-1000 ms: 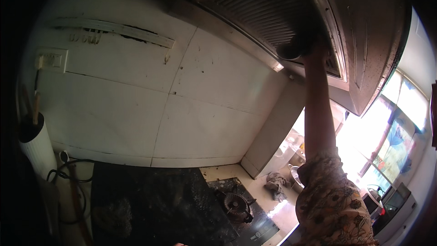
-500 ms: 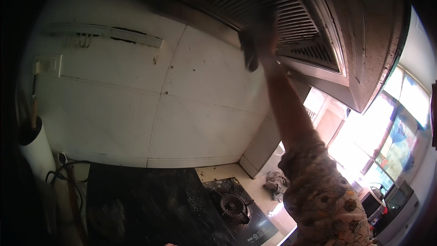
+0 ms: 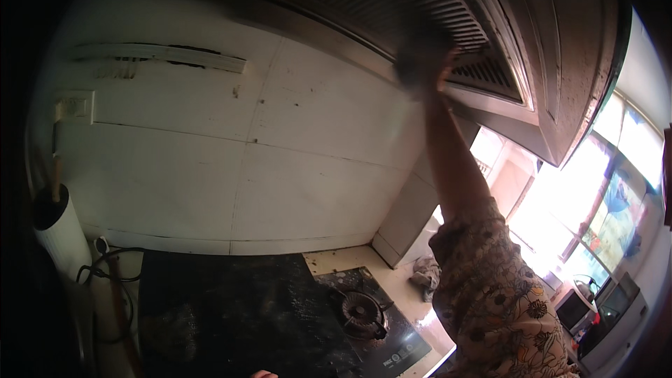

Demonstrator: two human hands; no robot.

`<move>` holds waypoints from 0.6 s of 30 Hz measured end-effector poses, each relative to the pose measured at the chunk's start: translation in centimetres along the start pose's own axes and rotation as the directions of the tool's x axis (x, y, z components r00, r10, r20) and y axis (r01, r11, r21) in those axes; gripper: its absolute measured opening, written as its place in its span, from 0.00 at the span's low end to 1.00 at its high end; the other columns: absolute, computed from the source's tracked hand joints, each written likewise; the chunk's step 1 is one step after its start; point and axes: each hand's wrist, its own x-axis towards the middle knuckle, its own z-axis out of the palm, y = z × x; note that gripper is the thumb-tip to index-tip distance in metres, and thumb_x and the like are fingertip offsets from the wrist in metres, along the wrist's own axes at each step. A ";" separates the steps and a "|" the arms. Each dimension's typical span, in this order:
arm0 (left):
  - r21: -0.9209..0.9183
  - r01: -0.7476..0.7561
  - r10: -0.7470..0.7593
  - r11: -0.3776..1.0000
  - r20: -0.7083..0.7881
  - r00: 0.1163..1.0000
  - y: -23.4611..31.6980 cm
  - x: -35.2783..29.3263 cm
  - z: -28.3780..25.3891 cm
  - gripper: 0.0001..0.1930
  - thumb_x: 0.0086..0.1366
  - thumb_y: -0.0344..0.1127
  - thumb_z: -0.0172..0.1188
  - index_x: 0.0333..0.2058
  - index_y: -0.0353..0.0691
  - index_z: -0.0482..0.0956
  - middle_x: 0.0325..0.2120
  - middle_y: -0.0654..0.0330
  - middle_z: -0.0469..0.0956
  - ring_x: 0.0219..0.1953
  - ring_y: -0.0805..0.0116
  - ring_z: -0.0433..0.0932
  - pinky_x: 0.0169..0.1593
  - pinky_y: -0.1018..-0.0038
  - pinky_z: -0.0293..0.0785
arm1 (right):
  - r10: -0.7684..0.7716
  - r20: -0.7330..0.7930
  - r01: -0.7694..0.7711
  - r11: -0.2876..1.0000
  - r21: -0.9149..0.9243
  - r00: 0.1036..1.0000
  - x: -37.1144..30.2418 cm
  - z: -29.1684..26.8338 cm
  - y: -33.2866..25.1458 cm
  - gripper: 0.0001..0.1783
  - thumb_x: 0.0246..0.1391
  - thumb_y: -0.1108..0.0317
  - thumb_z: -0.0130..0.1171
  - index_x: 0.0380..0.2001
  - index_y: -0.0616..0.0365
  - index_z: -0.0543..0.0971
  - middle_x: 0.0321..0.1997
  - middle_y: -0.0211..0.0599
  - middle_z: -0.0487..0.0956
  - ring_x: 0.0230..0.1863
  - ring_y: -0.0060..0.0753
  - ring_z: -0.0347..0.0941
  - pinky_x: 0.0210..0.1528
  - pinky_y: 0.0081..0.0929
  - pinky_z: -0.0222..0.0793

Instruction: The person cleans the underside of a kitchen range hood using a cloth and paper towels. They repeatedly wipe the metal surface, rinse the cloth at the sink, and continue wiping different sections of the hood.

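My right hand (image 3: 442, 63) reaches up to the slatted filter panel (image 3: 392, 0) on the underside of a greasy metal range hood (image 3: 560, 84). It is smeared by motion and closed on a dark cloth (image 3: 414, 63), pressed against the slats near the hood's wall-side edge. The forearm is bare above a flower-patterned sleeve (image 3: 500, 294). Of my left hand (image 3: 264, 374) only a bit of the fingers shows at the lower edge, over the black cooktop cover; how they are held is hidden.
Below lies a gas hob with a round burner (image 3: 362, 313), partly under a black panel (image 3: 231, 308). A crumpled grey rag (image 3: 424, 278) lies on the counter. At left stand a white cylindrical container (image 3: 63, 238) and a black cable (image 3: 105, 273). A hook rail (image 3: 161, 54) hangs on the tiled wall.
My right hand has slid rightward along the slats with the dark cloth, toward the filter's lower corner. A little more of my left hand shows at the lower edge.
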 end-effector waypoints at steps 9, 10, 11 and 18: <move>-0.022 0.068 -0.067 0.997 0.009 0.998 0.4 0.1 -0.2 0.05 0.57 0.30 0.53 0.31 0.36 0.73 0.32 0.52 0.73 0.36 0.53 0.72 0.40 0.66 0.70 | -0.358 0.072 0.339 0.921 0.192 0.931 2.0 -5.7 0.2 0.27 0.50 0.58 0.51 0.49 0.63 0.63 0.51 0.49 0.65 0.53 0.50 0.61 0.53 0.40 0.56; -0.029 0.066 -0.066 0.997 0.013 0.998 0.5 0.2 -0.1 0.05 0.57 0.30 0.53 0.31 0.36 0.73 0.32 0.51 0.72 0.36 0.52 0.72 0.40 0.66 0.70 | -0.355 -0.018 0.355 0.928 0.115 0.935 2.6 -6.8 -1.2 0.26 0.50 0.58 0.50 0.49 0.62 0.63 0.50 0.47 0.66 0.52 0.48 0.61 0.52 0.39 0.56; -0.035 0.058 -0.058 0.998 0.016 0.998 0.5 0.3 0.0 0.05 0.57 0.30 0.53 0.31 0.36 0.73 0.32 0.51 0.72 0.36 0.52 0.72 0.40 0.66 0.70 | -0.356 -0.115 0.363 0.931 0.039 0.927 3.2 -7.4 -1.7 0.26 0.50 0.58 0.50 0.49 0.62 0.63 0.48 0.45 0.67 0.51 0.47 0.62 0.52 0.39 0.57; -0.036 0.017 -0.016 0.999 0.012 1.000 0.7 1.3 0.1 0.05 0.56 0.29 0.53 0.31 0.36 0.73 0.32 0.51 0.73 0.36 0.52 0.72 0.40 0.66 0.70 | -0.253 0.286 0.262 0.965 0.007 0.924 -0.1 -1.6 3.5 0.15 0.51 0.60 0.49 0.40 0.56 0.68 0.43 0.47 0.68 0.47 0.41 0.64 0.46 0.39 0.60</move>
